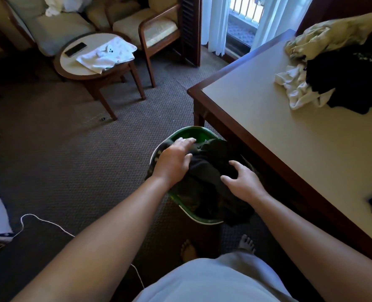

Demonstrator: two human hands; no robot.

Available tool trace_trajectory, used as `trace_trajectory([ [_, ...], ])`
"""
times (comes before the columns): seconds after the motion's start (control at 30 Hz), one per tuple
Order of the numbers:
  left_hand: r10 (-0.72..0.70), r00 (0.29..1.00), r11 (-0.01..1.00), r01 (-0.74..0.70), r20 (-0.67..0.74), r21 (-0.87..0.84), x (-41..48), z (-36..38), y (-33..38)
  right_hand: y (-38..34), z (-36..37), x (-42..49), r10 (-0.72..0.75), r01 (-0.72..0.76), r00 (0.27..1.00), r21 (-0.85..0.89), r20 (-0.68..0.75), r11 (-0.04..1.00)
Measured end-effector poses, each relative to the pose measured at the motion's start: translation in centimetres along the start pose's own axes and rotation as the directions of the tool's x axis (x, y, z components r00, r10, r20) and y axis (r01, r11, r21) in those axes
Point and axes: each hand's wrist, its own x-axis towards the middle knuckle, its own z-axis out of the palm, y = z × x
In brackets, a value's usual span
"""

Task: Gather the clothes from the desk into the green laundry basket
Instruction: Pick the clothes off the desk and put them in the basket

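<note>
The green laundry basket (188,132) stands on the carpet beside the desk's near corner, filled with dark clothes (211,164). My left hand (174,159) lies flat on the dark clothes at the basket's left side, fingers straight. My right hand (242,182) hovers over or touches the same pile with fingers spread and slightly bent. On the desk (278,131) at the far right lies a heap: a pale yellowish garment (324,35), a white garment (298,88) and a black garment (346,83).
A round side table (71,66) with a white cloth (106,54) and a phone (75,49) stands at the back left, with cushioned chairs (152,29) behind. A white cable (43,221) trails on the carpet. My bare feet are below the basket.
</note>
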Motion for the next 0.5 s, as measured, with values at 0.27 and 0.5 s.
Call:
trace_trajectory([
  [0.27,-0.093,0.979,0.995,0.098,0.183,-0.019,-3.7,3.1,0.0,2.9,1.2,-0.5,0.024,-0.027,0.996,0.041,0.081,0.999],
  [0.5,-0.146,0.942,0.989,0.147,0.303,0.021,-5.4,4.8,0.2,5.7,2.6,-0.9,0.073,-0.081,0.991,0.069,0.113,0.994],
])
